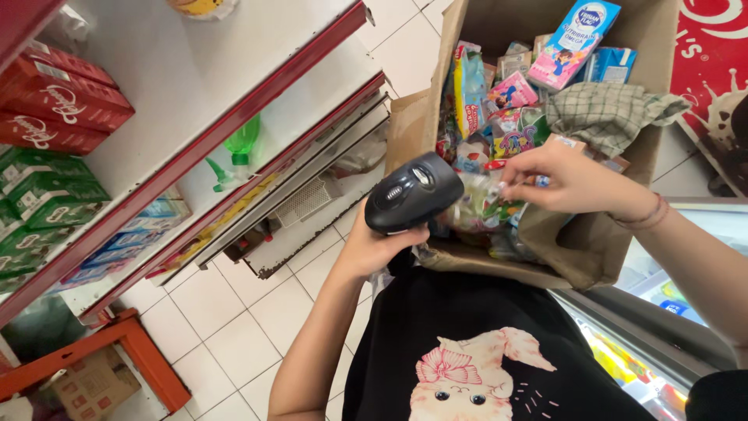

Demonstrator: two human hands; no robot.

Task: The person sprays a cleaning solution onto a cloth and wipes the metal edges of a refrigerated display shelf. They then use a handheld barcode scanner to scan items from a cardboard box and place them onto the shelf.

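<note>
My left hand (372,248) grips a black handheld scanner (413,193), its head turned toward a clear bag of colourful sweets (485,204). My right hand (562,178) pinches the top of that bag, just above the near side of an open cardboard box (578,248). The box is full of small snack packets and drink cartons, among them a blue and pink carton (573,35). A checked green cloth (612,111) lies across the goods at the right.
White shelves with red edges (226,125) stand at the left, holding red and green packs (47,140) and a green spray bottle (238,152). A glass-topped freezer (662,312) sits under the box at the right. White floor tiles lie below.
</note>
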